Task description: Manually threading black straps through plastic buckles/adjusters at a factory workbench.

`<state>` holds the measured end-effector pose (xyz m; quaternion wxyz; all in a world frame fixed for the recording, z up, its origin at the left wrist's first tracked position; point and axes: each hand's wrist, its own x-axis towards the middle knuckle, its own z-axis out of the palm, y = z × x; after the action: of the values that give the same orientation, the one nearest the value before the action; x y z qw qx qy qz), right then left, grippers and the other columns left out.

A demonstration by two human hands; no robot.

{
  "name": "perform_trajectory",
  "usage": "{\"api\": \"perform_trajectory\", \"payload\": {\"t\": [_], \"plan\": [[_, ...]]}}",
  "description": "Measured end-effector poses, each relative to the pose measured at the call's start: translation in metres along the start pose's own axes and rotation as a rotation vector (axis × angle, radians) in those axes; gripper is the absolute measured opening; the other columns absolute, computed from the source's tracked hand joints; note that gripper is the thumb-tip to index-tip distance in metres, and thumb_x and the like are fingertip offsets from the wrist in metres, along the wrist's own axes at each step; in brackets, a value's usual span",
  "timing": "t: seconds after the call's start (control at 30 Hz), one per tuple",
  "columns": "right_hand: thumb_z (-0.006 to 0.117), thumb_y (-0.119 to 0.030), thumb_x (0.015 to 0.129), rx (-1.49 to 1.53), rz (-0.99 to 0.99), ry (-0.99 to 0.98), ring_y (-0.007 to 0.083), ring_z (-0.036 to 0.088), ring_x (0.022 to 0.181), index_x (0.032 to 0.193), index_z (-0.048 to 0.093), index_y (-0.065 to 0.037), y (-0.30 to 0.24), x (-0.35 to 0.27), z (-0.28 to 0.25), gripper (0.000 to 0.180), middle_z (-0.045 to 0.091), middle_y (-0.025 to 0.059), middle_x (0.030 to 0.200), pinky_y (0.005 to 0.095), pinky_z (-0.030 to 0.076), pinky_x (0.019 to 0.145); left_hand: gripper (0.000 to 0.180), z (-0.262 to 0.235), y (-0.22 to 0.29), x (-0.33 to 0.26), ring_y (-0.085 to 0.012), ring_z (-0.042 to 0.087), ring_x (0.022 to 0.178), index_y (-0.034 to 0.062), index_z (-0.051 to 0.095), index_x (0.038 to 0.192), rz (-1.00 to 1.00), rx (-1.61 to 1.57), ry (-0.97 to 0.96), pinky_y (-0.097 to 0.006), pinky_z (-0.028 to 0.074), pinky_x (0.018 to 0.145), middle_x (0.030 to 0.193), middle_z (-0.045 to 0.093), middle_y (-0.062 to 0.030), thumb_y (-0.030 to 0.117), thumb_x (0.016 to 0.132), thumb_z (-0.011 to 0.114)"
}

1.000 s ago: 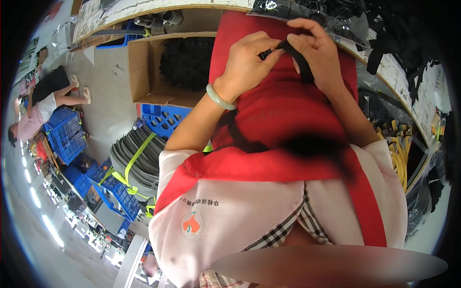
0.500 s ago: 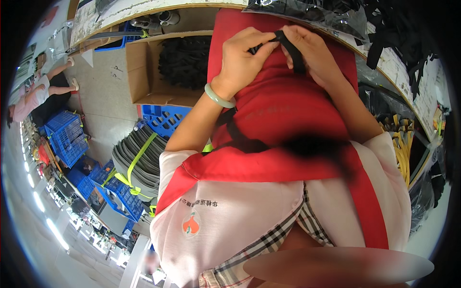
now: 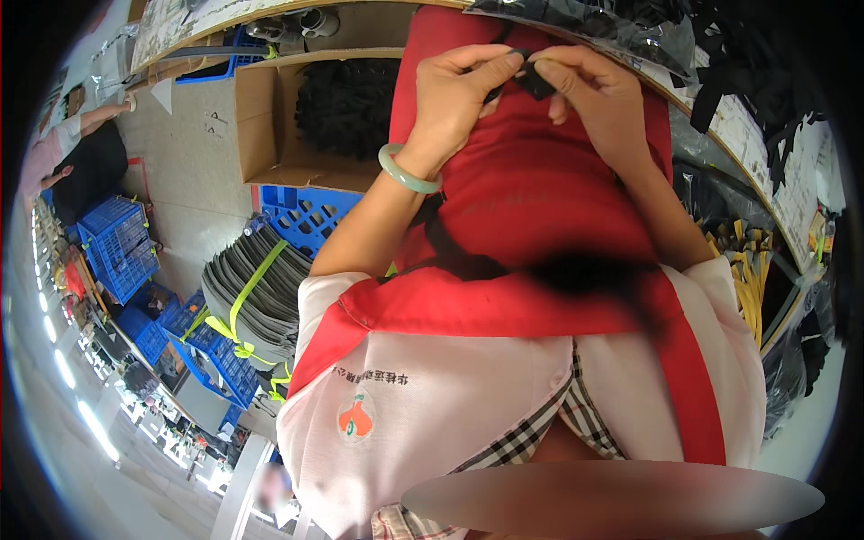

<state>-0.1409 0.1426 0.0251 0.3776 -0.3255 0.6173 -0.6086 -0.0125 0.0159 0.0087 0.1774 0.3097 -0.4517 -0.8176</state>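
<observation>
— So, what have the fingers got?

— From my feed, both sets are pinched on one small black piece, a strap end or buckle (image 3: 531, 79); I can't tell which. My left hand (image 3: 454, 103) has thumb and forefinger closed on its left end, with the other fingers curled. My right hand (image 3: 589, 94) grips its right end with the fingertips (image 3: 551, 72) pressed together on top.

— Where does that piece sit?

— High in the view, between the two hands, right against the upper part of a red bag (image 3: 531, 180) that lies lengthwise away from me. A black strap (image 3: 459, 256) crosses the red fabric lower down, near the left forearm.

— Anything on the wrists?

— A pale green bangle (image 3: 405, 173) on the left one.

— And farther out?

— To the left of the bag, an open cardboard box (image 3: 261, 135) holds a dark heap of black parts (image 3: 346, 103). Below it stands a blue plastic crate (image 3: 301, 216), and beside that a stack of grey sheets bound with yellow-green bands (image 3: 247, 301). To the right hangs clear plastic wrap (image 3: 630, 27) over dark goods, and a bundle of yellow straps (image 3: 747, 270) lies near the right elbow. Far left, another person (image 3: 72, 153) bends near more blue crates (image 3: 117, 247).
</observation>
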Motion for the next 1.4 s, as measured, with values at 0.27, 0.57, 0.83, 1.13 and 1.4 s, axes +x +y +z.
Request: {"api": "perform_trajectory", "payload": {"t": [0.27, 0.57, 0.83, 1.13, 1.4], "plan": [[0.06, -0.007, 0.091, 0.049, 0.222, -0.027, 0.0073, 0.058, 0.063, 0.11, 0.055, 0.001, 0.002, 0.0, 0.002, 0.021, 0.06, 0.0027, 0.079, 0.0201, 0.05, 0.06, 0.014, 0.004, -0.01, -0.002, -0.0028, 0.048, 0.052, 0.0011, 0.072, 0.093, 0.093, 0.118, 0.082, -0.017, 0.035, 0.044, 0.069, 0.064, -0.0003, 0.012, 0.084, 0.072], [0.063, -0.008, 0.09, 0.069, 0.138, 0.018, 0.0084, 0.059, 0.063, 0.109, 0.054, 0.001, -0.008, -0.003, 0.005, 0.023, 0.059, 0.0026, 0.077, 0.0207, 0.05, 0.059, 0.013, -0.003, -0.019, -0.006, -0.0043, 0.05, 0.055, -0.0001, 0.071, 0.09, 0.031, 0.122, 0.077, -0.018, 0.038, 0.047, 0.073, 0.067, -0.0029, 0.013, 0.087, 0.068], [0.065, -0.009, 0.088, 0.122, 0.274, 0.004, 0.009, 0.061, 0.063, 0.109, 0.052, 0.001, 0.006, -0.006, 0.002, 0.026, 0.059, 0.003, 0.075, 0.0218, 0.053, 0.056, 0.015, 0.0, -0.024, -0.004, -0.0091, 0.058, 0.064, -0.0032, 0.068, 0.093, 0.684, 0.628, 0.102, -0.023, 0.046, 0.058, 0.075, 0.067, -0.0079, 0.005, 0.082, 0.071], [0.067, -0.01, 0.087, 0.162, 0.323, 0.048, 0.0112, 0.062, 0.066, 0.117, 0.051, 0.0, 0.019, 0.002, 0.01, 0.035, 0.06, 0.0041, 0.079, 0.0239, 0.056, 0.061, 0.014, -0.004, -0.036, -0.003, -0.0016, 0.049, 0.061, -0.0006, 0.071, 0.096, 0.184, 0.129, 0.141, -0.018, 0.037, 0.051, 0.072, 0.062, 0.0036, 0.008, 0.085, 0.07], [0.06, -0.019, 0.093, 0.326, 0.431, -0.046, 0.0095, 0.062, 0.07, 0.111, 0.056, 0.0, 0.029, 0.007, -0.001, 0.026, 0.059, 0.004, 0.087, 0.0229, 0.056, 0.065, 0.013, -0.01, -0.034, -0.003, -0.0023, 0.051, 0.065, -0.0006, 0.072, 0.095, 0.223, 0.238, 0.043, -0.018, 0.039, 0.053, 0.078, 0.064, 0.0021, 0.006, 0.084, 0.071]]}}
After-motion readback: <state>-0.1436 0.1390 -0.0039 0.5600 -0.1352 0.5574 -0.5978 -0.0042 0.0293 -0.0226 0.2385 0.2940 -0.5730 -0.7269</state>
